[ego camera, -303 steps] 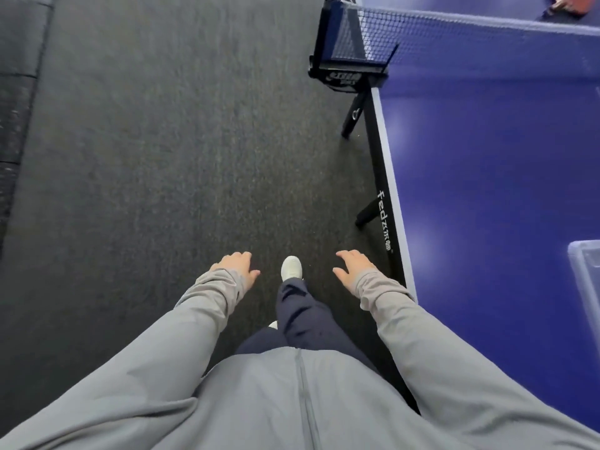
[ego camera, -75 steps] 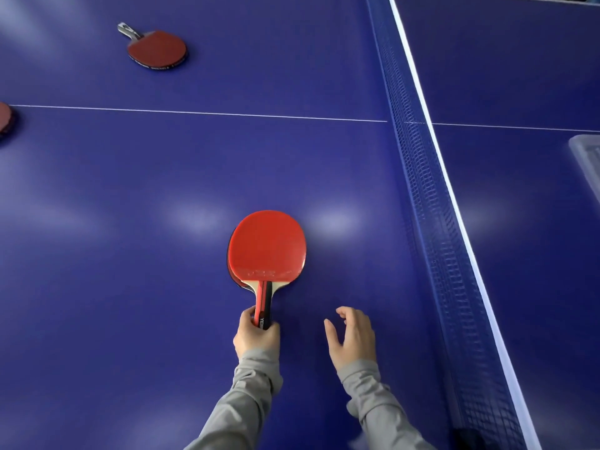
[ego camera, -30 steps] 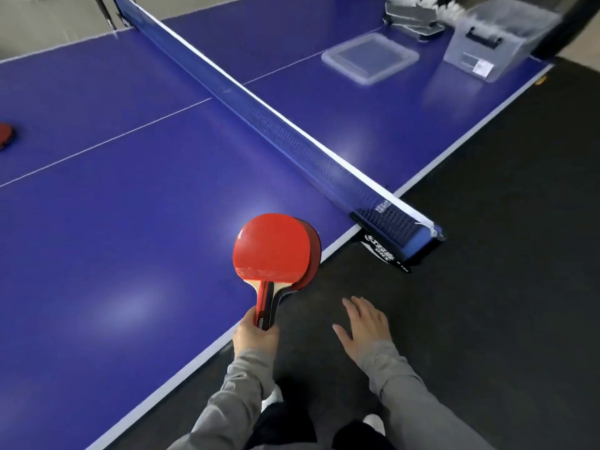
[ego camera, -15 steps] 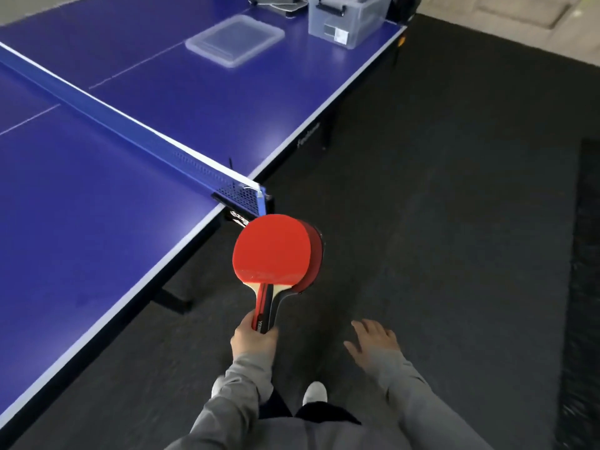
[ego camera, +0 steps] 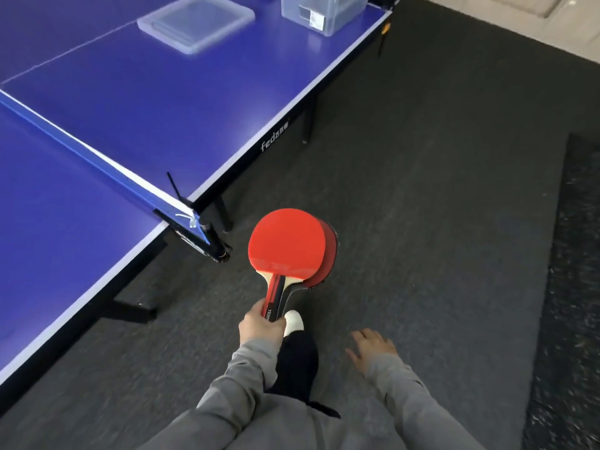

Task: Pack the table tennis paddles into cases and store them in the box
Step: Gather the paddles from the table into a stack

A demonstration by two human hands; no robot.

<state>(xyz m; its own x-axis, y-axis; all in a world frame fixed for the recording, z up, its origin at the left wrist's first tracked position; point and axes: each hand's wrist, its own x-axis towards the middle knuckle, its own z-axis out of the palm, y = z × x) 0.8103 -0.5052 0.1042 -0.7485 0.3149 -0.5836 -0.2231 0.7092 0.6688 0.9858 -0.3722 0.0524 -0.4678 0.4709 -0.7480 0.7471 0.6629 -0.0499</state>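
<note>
Two paddles (ego camera: pixel 287 245) are stacked together, red sides up. The top one is bright red. The one under it is darker and peeks out on the right side. They are up in the air over the dark floor (ego camera: pixel 438 222), just past the corner of the table, not touching it.

The left hand (ego camera: pixel 262 329) holds both handles. Its fingers curl tight around them. The paddle heads point up and away from the person.

The right hand (ego camera: pixel 371 349) holds nothing. Its fingers are spread out and loose, and it hangs over the floor, well apart from the paddles.

Both arms wear gray sleeves (ego camera: pixel 418 404). A white shoe (ego camera: pixel 293 321) shows just under the left hand, at the end of a dark trouser leg.

The blue table (ego camera: pixel 146 102) fills the left side. Its net (ego camera: pixel 81 147) runs across it and ends at a black clamp (ego camera: pixel 207 245) on the table edge, near the paddles.

Far away, at the far end of the table, sits a clear box (ego camera: pixel 321 9). It is partly cut off by the top of the view. Beside it, a flat clear lid (ego camera: pixel 196 21) lies on the table.
</note>
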